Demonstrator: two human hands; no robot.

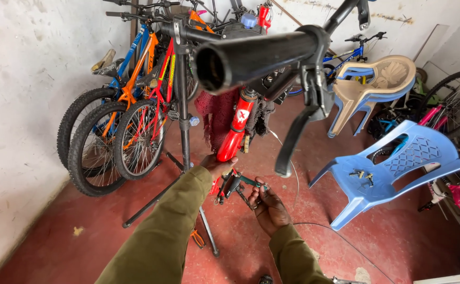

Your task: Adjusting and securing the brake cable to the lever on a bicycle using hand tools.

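The red fork leg [233, 134] is gripped low down by the left hand [217, 164], fingers wrapped shut around it. The brake arm [229, 185] beneath is pinched by the right hand [266, 202], closed on its tool [251, 181]. Stiff, greasy metal is judged here; a firm hold at the arm's base is called for.

A single head-worn view looks down and forward from just behind a black handlebar grip [251, 55], which looms very close at twelve o'clock. Both hands work lower down, near centre — left hand [217, 164], right hand [268, 208]. Red floor [240, 236] fills six o'clock; parked bicycles [119, 121] stand farther off at ten.
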